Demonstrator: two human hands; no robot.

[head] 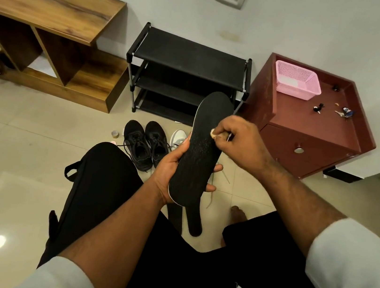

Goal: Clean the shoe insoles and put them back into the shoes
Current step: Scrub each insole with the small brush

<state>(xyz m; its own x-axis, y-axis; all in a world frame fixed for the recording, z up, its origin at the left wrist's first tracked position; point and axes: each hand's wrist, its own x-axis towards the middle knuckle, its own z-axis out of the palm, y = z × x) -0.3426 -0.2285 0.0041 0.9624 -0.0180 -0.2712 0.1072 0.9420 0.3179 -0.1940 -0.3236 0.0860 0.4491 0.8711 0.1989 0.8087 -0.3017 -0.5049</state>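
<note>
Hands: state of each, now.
Left hand: grips the black insole, fingers curled round it.
Right hand: pinches something small against the insole; what it is cannot be told.

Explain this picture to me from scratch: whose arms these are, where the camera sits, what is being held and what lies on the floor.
There is no machine here. The one picture comes from a camera worn on a person's head, looking forward and down, so the two arms are that person's own.

The left hand holds a black insole upright, with the fingers wrapped behind it. The right hand pinches something small against the insole's face; what it is I cannot tell.

On the tiled floor stands a pair of black shoes, with a white shoe partly hidden behind the insole. A second insole lies below the hands, between the knees. By the wall are a black rack, a wooden shelf and a red cabinet with a pink basket.
</note>
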